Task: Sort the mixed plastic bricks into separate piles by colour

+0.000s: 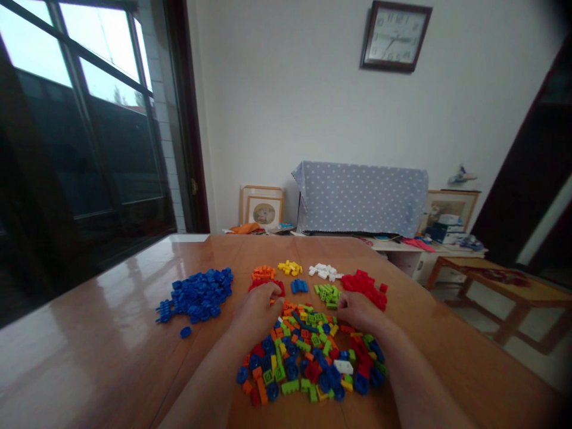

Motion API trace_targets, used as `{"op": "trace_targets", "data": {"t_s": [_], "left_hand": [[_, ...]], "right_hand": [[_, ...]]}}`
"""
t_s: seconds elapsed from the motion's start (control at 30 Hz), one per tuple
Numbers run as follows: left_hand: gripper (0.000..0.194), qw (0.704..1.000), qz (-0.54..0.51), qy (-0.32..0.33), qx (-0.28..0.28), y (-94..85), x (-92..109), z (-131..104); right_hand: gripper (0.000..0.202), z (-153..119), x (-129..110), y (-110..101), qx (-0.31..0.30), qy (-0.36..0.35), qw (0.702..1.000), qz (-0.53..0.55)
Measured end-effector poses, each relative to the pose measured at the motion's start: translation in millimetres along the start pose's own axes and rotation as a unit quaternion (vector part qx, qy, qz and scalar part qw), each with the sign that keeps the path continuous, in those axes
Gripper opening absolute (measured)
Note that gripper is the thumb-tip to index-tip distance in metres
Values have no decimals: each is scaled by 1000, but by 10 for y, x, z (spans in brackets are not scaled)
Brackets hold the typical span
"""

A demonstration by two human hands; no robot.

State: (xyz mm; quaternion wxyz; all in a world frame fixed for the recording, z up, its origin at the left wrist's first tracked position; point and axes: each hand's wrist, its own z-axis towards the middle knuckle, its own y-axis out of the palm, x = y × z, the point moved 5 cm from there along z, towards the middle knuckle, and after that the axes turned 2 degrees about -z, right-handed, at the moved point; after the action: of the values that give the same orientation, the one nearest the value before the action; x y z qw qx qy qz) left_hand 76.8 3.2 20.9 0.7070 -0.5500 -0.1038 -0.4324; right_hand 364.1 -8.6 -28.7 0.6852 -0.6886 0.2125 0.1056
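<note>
A mixed pile of coloured blocks [308, 357] lies on the wooden table [111, 333] between my forearms. My left hand [261, 304] is at the pile's far left edge, beside some red blocks [277, 286]; its fingers are curled, and what they hold is too small to make out. At the far right edge, my right hand [355, 310] is closed next to the green blocks [328, 295], its fingertips partly hidden. Small blue blocks [299, 286] sit between the two hands.
Blue pieces [201, 295] form a large heap at the left, with one round blue piece [185, 332] apart. Farther back are orange [263, 272], yellow [290, 268] and white blocks [324, 271]. Red blocks [365, 287] lie beyond my right hand.
</note>
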Motion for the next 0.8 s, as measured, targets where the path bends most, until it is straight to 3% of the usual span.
{"op": "trace_targets", "data": {"t_s": [0.4,0.63,0.8], "left_hand": [[20,991,-42,-102,73,-202,-311,70],[25,971,-86,-143,168,-393,-465,102],[26,971,-115,-132,161,-345,-487,114]], "right_hand": [[9,-34,-32,-19,-29,-55,997,36],[7,-100,-52,-174,-13,-106,993,55],[5,-187,-26,-231,-40,-86,993,67]]}}
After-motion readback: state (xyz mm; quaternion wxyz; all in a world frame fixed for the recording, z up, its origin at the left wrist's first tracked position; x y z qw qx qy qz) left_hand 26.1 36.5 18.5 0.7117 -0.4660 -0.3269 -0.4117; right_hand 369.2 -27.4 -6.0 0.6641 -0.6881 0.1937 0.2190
